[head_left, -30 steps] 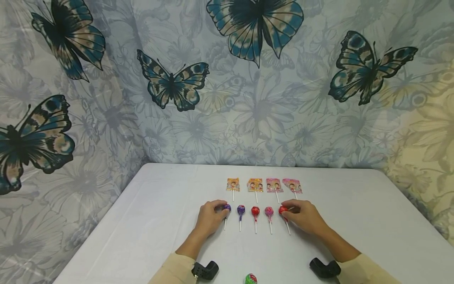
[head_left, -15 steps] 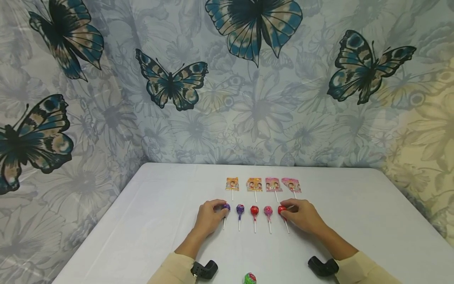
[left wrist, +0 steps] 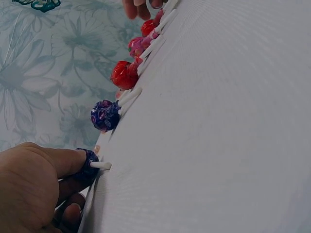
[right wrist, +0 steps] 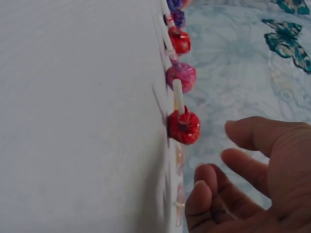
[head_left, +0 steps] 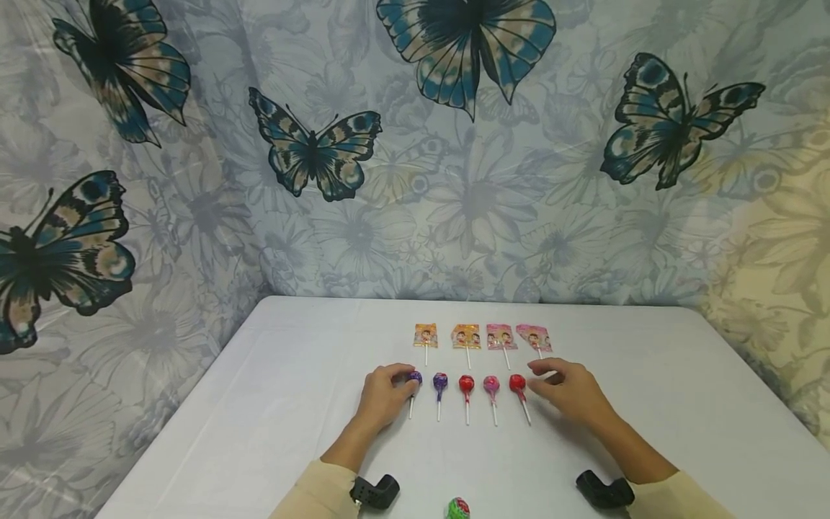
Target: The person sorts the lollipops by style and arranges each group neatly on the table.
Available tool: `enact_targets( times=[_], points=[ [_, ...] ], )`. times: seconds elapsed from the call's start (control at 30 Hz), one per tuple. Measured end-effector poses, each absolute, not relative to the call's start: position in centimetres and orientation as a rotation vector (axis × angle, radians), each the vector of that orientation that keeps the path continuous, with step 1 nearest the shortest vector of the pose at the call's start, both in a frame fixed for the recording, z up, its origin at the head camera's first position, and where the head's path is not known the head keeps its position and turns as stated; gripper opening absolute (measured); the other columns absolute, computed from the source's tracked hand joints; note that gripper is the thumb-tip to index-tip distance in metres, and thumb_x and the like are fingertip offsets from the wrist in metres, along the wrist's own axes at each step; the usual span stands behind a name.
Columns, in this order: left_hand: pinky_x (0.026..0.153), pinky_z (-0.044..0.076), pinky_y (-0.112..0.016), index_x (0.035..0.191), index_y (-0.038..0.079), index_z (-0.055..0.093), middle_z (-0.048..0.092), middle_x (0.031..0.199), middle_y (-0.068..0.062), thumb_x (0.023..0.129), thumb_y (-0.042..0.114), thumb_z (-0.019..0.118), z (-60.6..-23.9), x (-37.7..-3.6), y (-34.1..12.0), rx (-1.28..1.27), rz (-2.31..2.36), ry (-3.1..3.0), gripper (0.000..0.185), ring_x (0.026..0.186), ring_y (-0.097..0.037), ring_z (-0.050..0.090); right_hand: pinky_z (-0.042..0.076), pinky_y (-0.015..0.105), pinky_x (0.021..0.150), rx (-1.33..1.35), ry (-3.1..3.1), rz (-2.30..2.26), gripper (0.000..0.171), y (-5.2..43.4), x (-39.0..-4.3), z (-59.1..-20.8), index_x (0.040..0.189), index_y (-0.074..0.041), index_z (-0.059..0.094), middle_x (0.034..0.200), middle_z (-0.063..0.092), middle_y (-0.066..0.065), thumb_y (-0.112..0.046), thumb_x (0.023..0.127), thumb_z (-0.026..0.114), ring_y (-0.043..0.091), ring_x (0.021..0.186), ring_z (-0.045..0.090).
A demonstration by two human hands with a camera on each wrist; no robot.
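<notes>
My left hand (head_left: 384,396) pinches the head of the leftmost purple lollipop (left wrist: 89,164), whose white stick points toward me. To its right, in one row on the table, lie a second purple lollipop (head_left: 440,383), a red lollipop (head_left: 466,385), a pink lollipop (head_left: 491,386) and another red lollipop (head_left: 517,384). Just right of that last red one is my right hand (head_left: 573,389), its thumb and fingers parted with nothing between them. The right wrist view shows a gap between those fingers and the red wrapper (right wrist: 184,127).
Behind the row lie flat lollipops in orange wrappers (head_left: 426,335) and pink wrappers (head_left: 501,336). A green and red lollipop (head_left: 459,509) is at the near edge of view. The white table (head_left: 311,339) backs onto a butterfly-print cloth (head_left: 467,216).
My right hand has let go of the rightmost red lollipop and moved a little to the right. The left hand keeps its pinch on the purple lollipop.
</notes>
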State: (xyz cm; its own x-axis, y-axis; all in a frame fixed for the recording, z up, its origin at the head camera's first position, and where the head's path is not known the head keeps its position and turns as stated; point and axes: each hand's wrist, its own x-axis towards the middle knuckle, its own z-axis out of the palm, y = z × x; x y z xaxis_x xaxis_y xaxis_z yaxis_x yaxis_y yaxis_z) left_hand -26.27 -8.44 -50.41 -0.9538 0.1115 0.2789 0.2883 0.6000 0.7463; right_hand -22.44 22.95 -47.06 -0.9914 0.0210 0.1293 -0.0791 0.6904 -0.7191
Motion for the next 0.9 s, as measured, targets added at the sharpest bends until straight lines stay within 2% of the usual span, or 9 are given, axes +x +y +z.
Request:
enact_targets(
  times=[0.33, 0.6, 0.9],
  points=[
    [0.078, 0.042, -0.034, 0.098, 0.015, 0.065, 0.060, 0.092, 0.003, 0.075, 0.022, 0.067, -50.4, -26.4, -8.6, -0.340, -1.282, -2.615, 0.024, 0.089, -0.015, 0.053, 0.045, 0.031, 0.057, 0.128, -2.670, 1.222, 0.035, 22.7, -20.0, -45.1, 0.104, -0.012, 0.061, 0.096, 0.061, 0.004, -0.034, 0.076, 0.065, 0.017, 0.076, 0.056],
    [0.079, 0.041, -0.035, 0.099, 0.015, 0.065, 0.060, 0.092, 0.004, 0.075, 0.022, 0.067, -50.4, -26.2, -8.5, -0.323, -1.302, -2.624, 0.025, 0.090, -0.015, 0.052, 0.046, 0.024, 0.064, 0.253, -2.602, 1.282, 0.028, 21.4, -17.7, -43.8, 0.100, -0.019, 0.061, 0.092, 0.060, -0.002, -0.032, 0.076, 0.066, 0.012, 0.074, 0.054],
    [0.075, 0.041, -0.034, 0.099, 0.013, 0.065, 0.060, 0.093, 0.003, 0.075, 0.021, 0.067, -50.3, -26.1, -8.4, -0.355, -1.292, -2.610, 0.025, 0.087, -0.015, 0.053, 0.046, 0.024, 0.061, 0.485, -2.500, 1.372, 0.021, 20.1, -15.7, -42.6, 0.097, -0.023, 0.061, 0.087, 0.059, -0.008, -0.024, 0.076, 0.066, 0.011, 0.072, 0.053]
  ],
)
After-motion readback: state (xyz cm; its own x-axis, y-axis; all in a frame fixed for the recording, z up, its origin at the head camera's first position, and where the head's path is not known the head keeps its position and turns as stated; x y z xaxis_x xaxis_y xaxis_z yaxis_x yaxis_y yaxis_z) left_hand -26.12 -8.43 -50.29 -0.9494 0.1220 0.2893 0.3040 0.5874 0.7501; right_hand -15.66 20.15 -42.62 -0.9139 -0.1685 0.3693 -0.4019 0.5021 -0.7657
